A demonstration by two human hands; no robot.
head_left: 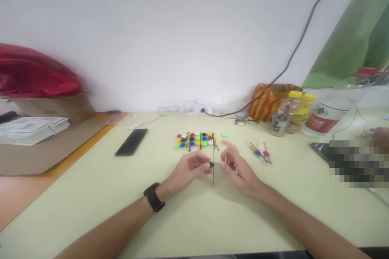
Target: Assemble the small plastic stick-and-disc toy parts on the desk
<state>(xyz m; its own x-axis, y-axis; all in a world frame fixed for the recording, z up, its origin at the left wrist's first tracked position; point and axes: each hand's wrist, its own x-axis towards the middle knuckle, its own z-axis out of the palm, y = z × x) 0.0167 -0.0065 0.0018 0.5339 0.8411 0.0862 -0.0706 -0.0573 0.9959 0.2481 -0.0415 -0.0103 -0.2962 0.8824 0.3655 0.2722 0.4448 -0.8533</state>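
My left hand (194, 166) pinches a thin black arrow piece (213, 176) by its short middle knob, between thumb and fingers. This piece stands upright, seen nearly edge-on. Just to its right is my right hand (240, 169), fingers curled and thumb apart from the index finger, holding nothing that I can see; one fingertip is motion-blurred. Beyond the hands lie rows of small coloured discs (192, 139) with thin coloured arrow strips (200, 141) between them. A single green disc (224, 134) sits apart. Right of my right hand are blue, white and red arrow pieces with round centres (265, 153).
A black phone (131, 142) lies at left. Glasses (246, 122) and a power strip (194, 107) are by the wall. Bottles (282, 117), a striped bag (261, 101) and a large plastic container (323, 119) stand at right. Another person's hand (379, 137) shows at the right edge.
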